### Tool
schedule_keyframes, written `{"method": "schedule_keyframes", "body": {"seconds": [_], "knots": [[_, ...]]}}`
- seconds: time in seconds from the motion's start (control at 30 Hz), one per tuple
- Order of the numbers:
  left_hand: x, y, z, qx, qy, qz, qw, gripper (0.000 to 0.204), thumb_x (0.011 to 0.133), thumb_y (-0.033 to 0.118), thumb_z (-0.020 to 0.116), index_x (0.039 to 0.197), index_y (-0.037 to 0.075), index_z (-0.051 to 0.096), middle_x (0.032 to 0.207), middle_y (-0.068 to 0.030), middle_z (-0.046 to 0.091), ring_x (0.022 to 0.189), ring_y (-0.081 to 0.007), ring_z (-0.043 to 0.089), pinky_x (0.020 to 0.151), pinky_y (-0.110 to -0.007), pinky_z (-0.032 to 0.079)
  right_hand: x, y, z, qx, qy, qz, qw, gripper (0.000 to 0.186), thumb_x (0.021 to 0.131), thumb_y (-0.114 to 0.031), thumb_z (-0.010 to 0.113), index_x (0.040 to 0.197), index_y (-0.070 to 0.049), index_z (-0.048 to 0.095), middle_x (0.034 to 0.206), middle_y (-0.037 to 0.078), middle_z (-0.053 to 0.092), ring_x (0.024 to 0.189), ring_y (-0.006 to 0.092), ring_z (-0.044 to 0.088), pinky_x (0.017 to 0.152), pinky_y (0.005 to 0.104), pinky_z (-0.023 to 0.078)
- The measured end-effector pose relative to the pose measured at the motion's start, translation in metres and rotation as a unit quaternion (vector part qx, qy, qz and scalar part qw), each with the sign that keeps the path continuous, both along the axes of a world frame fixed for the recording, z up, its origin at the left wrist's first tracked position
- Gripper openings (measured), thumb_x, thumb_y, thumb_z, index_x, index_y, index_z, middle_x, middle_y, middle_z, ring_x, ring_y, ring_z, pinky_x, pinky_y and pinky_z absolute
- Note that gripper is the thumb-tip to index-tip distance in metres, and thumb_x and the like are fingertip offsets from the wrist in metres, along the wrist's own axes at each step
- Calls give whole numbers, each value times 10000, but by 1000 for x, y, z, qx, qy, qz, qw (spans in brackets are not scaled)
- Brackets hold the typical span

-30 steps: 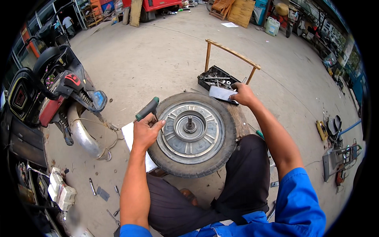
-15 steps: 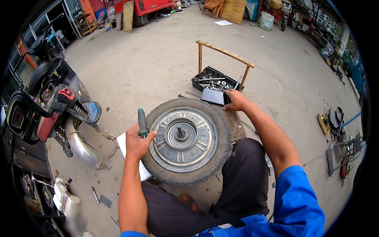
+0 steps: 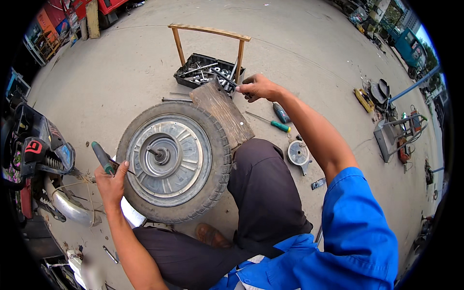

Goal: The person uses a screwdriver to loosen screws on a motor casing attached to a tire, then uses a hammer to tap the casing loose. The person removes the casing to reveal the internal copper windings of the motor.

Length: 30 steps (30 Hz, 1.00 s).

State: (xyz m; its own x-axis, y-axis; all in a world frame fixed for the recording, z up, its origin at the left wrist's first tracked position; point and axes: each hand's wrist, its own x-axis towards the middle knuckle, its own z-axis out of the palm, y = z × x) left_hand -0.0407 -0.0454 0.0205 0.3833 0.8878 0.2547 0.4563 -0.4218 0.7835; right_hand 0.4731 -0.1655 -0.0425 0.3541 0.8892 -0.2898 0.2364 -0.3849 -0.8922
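Left hand (image 3: 111,186): left of centre in the frame, fingers wrapped round a screwdriver (image 3: 101,155), green handle tilted toward upper left; blade hard to tell behind the thumb.
Right hand (image 3: 261,88): right of top centre, fingers pinching the right end of a dark phone (image 3: 223,77), almost edge-on to the view, across the lower right corner of the toolbox.
Edges: tyre wall just beside the left thumb, contact impossible to tell; knee (image 3: 258,162) close to the tyre's right side; upright leg of a wooden frame (image 3: 210,32) near the phone.
Room for moving: wide stretch of grey concrete (image 3: 299,58) beyond the right hand, toward upper right.
Wheel (image 3: 186,166): lying on its side, left of centre, right of the left fingers and well below-left of the right ones; axle stub pointing up from the hub.
Board (image 3: 220,108): between tyre and phone, slanting.
Toolbox (image 3: 186,82): black, top centre, loaded with metal tools.
Floor tools, right of the knee: green-handled driver (image 3: 280,126), with a round metal part (image 3: 298,152) below.
Lower left: white sheet (image 3: 131,212) partly under the tyre.
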Motion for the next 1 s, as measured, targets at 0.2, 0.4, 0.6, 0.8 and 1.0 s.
{"method": "schedule_keyframes", "body": {"seconds": [0.2, 0.4, 0.6, 0.8, 1.0], "knots": [[-10, 11, -12, 17, -35, -5, 999, 343, 843, 171, 836, 792, 55, 517, 654, 54, 461, 608, -76, 395, 558, -267, 321, 26, -100, -39, -28, -16, -131, 991, 791, 830, -388, 812, 1282, 195, 527, 973, 184, 666, 869, 218, 681, 701, 350, 618], [-1, 8, -6, 21, -19, -16, 999, 362, 855, 167, 818, 717, 65, 499, 648, 53, 452, 611, -76, 383, 555, -278, 307, 24, -227, -107, -121, -20, -257, 959, 844, 813, -371, 826, 1332, 199, 484, 1050, 234, 683, 911, 228, 701, 663, 329, 596], [-8, 3, -1, 29, 14, 16, 999, 390, 854, 168, 818, 663, 64, 494, 624, 57, 448, 600, -73, 370, 542, -278, 280, -21, -288, -135, -270, -245, -277, 889, 798, 715, -472, 842, 1190, 116, 585, 1089, 305, 677, 1065, 415, 659, 907, 453, 518], [5, -6, 10, -12, -28, -9, 999, 374, 838, 171, 830, 653, 69, 522, 625, 78, 460, 587, -46, 378, 527, -263, 283, -57, -319, -186, -230, -350, -301, 857, 596, 744, -338, 837, 1095, 45, 544, 1060, 288, 645, 1028, 457, 623, 891, 510, 502], [0, 2, 3, 44, -15, -21, 999, 202, 810, 109, 822, 757, -4, 663, 619, 62, 523, 575, -45, 405, 503, -262, 311, -70, -309, -198, -273, -355, -284, 848, 645, 764, -292, 829, 1192, 44, 482, 1169, 273, 584, 1120, 465, 580, 947, 505, 486]]}}
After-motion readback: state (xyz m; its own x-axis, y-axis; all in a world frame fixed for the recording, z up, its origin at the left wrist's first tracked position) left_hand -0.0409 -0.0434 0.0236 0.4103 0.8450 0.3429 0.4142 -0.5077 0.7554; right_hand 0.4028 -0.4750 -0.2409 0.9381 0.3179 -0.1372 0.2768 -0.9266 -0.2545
